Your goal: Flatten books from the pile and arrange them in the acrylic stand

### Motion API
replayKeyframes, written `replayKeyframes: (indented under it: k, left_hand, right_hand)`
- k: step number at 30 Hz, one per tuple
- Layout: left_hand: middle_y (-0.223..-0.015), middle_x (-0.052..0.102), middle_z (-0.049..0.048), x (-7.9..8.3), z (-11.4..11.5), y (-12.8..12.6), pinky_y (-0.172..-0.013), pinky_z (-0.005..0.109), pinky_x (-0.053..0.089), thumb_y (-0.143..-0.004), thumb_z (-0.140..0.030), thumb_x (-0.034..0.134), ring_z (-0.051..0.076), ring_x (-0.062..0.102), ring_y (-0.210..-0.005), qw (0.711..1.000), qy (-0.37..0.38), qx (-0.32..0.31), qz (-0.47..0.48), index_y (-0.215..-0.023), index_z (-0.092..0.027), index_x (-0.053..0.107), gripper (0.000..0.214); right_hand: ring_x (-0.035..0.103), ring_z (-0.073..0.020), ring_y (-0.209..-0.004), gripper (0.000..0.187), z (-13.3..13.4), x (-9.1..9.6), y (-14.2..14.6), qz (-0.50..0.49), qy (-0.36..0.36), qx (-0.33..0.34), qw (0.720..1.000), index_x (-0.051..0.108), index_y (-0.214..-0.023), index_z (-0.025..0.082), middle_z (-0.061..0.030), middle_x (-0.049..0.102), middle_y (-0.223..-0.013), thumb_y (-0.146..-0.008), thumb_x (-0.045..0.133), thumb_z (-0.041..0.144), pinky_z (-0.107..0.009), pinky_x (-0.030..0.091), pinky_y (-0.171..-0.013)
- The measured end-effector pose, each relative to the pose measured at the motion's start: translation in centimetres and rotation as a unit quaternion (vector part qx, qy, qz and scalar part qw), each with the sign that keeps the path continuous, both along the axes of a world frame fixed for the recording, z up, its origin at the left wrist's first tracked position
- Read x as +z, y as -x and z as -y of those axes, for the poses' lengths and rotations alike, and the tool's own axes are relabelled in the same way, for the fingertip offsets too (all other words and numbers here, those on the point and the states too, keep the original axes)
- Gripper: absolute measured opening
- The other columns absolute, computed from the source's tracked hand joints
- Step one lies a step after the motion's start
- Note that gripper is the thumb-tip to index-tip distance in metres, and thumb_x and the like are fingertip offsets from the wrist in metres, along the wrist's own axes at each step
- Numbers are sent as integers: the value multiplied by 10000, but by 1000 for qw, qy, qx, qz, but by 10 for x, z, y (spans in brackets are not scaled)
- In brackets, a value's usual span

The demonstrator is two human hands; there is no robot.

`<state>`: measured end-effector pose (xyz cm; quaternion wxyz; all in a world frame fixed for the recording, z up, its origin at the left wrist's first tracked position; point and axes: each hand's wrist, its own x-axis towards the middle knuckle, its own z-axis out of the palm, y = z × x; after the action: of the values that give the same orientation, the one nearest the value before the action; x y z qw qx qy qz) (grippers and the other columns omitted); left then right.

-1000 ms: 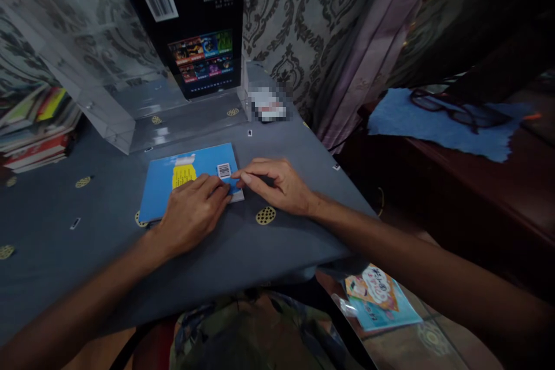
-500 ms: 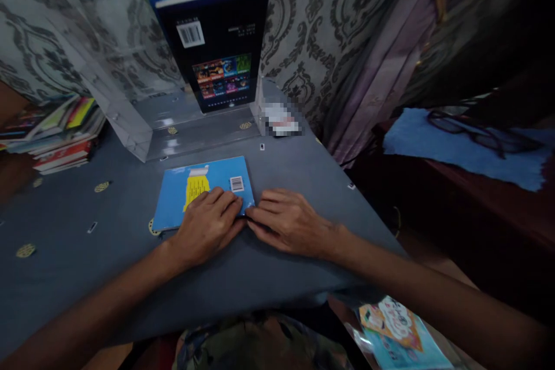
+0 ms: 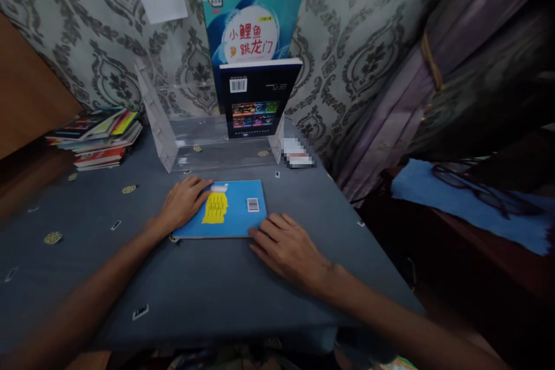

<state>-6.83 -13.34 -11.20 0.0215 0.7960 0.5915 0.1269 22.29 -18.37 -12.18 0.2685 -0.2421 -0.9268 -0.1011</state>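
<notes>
Blue book (image 3: 232, 217) lies flat mid-table (image 3: 217, 295), near the clear stand (image 3: 173, 139). Left hand (image 3: 184, 202) has shifted from the near-right corner to the left edge, fingers together, flat. Right hand (image 3: 286, 248), fingers slightly spread, touches the near-right corner.

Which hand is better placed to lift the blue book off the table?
Probably the right hand: its fingertips touch the book's near right corner at the edge. The left hand lies flat on its left side.

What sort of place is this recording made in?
Probably a home reading corner, though a small bookshop is possible: a clear acrylic stand holding upright books, a stack of books on the cloth-covered table, patterned wallpaper and a curtain beside it.
</notes>
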Motion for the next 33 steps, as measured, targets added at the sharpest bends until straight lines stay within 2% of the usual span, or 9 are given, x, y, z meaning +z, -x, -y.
replayKeyframes:
  k: [9,13,17,19,21,24,26,30,33]
  left_hand:
    - [-1169,666,113,21,15,3,-882,406,470,-968,-475,441,303,610,-1075,997,59,47,10,-1288,-217,619,449]
    - [-846,690,57,29,21,14,-693,315,442,-882,-555,551,248,635,-803,979,153,31,128,-1188,-207,672,479]
    - [-682,593,-18,29,32,18,-482,234,350,-806,-559,673,152,541,-547,892,315,11,323,-1385,-235,540,677]
    - [-746,632,-10,26,38,16,-480,222,387,-812,-505,702,143,571,-558,823,385,10,417,-1479,-280,425,756]
    - [-825,682,26,23,41,12,-548,245,472,-787,-456,748,163,637,-642,766,421,16,486,-1406,-265,513,689]
    - [-847,718,61,22,42,3,-642,309,549,-683,-413,828,197,682,-698,704,427,44,566,-1105,-189,690,497]
    - [-798,716,48,24,41,-5,-651,334,567,-648,-401,837,201,680,-677,690,400,58,601,-965,-187,720,400]
    - [-719,694,24,28,41,-16,-625,364,581,-701,-446,761,231,673,-685,721,324,67,609,-840,-241,738,249]
    - [-886,737,60,26,42,-21,-690,379,596,-706,-444,732,258,690,-796,723,252,78,639,-886,-234,748,278]
  right_hand:
    - [585,-348,-1180,514,12,-3,25,57,104,-50,992,599,-1265,106,-206,635,-1227,-892,688,447,-498,547,-963]
    - [427,-396,-1397,688,16,-4,22,66,164,-34,984,487,-1427,148,-235,502,-1440,-880,678,519,-570,455,-1097]
    - [215,-436,-1500,819,15,2,13,92,236,20,967,388,-1514,127,-291,297,-1578,-877,658,567,-630,326,-1165]
    - [120,-430,-1522,885,13,6,8,105,268,42,957,340,-1544,146,-280,200,-1622,-857,656,607,-646,269,-1180]
    - [59,-418,-1531,937,12,9,4,111,294,55,948,297,-1568,191,-244,121,-1652,-831,669,634,-649,220,-1193]
    - [55,-417,-1529,971,13,8,-1,110,307,59,943,264,-1581,251,-216,92,-1664,-803,713,622,-652,205,-1194]
    - [91,-415,-1527,992,13,4,-3,93,287,59,951,254,-1583,252,-223,132,-1657,-791,744,595,-654,232,-1186]
    - [252,-362,-1505,744,9,-7,-3,49,202,53,977,305,-1564,209,-233,338,-1587,-922,667,314,-616,340,-1159]
    - [396,-284,-1451,602,0,-9,-5,-8,172,42,984,383,-1523,221,-177,484,-1513,-951,547,132,-542,425,-1134]
